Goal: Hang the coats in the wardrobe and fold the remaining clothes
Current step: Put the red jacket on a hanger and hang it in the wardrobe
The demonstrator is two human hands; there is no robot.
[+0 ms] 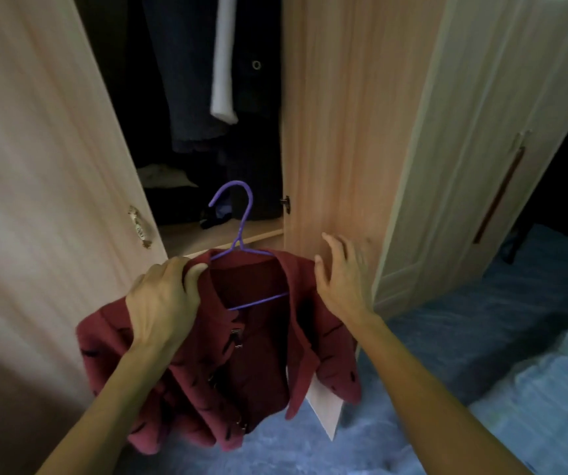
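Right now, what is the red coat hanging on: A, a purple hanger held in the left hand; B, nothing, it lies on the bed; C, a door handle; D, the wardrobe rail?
A: the red coat sits on the purple hanger, the left hand grips its shoulder, and the hook is free in the air.

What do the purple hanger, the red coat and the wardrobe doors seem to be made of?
The hanger: thin wire, probably metal under a smooth purple coating; it is slim and evenly bent. The coat: soft, thick, matte cloth, perhaps wool or fleece; it drapes limply. The wardrobe doors: pale wood-grain board, likely laminate, with a faint sheen; solid wood is possible.
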